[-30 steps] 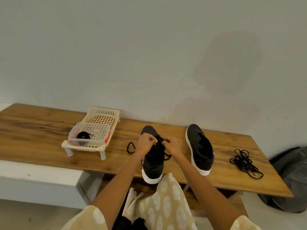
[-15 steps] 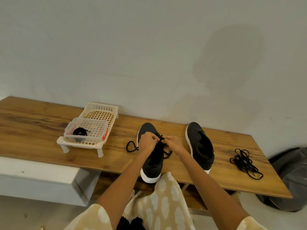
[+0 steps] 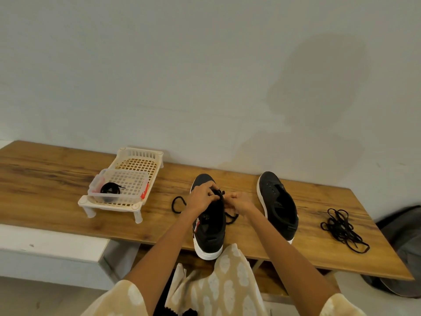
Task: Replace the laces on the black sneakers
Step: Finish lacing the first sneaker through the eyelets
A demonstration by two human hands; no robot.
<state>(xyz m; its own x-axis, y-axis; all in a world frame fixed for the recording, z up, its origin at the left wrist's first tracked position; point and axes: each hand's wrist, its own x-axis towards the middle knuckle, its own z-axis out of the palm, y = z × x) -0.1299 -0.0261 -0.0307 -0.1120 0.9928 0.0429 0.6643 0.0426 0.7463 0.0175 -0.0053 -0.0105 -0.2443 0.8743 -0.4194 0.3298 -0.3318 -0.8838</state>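
Observation:
Two black sneakers with white soles stand on the wooden table (image 3: 57, 179). The left sneaker (image 3: 210, 229) lies in front of me, heel over the table's front edge. My left hand (image 3: 202, 197) and my right hand (image 3: 239, 201) both pinch the black lace (image 3: 230, 218) over its eyelets near the toe. One end of that lace loops onto the table at the shoe's left, the other hangs at its right. The right sneaker (image 3: 279, 204) stands beside it with no lace in its eyelets. A loose bundle of black laces (image 3: 341, 229) lies further right.
A cream plastic basket on legs (image 3: 136, 165) stands at the left, with a clear lidded box (image 3: 118, 188) in it that holds a coiled black lace (image 3: 110, 189). A grey wall runs behind the table. A dark bag (image 3: 401, 247) sits on the floor at the right.
Both hands stay at the left sneaker's eyelets and work the lace with small finger moves. The view has shifted slightly; shoes, basket and loose laces have not moved.

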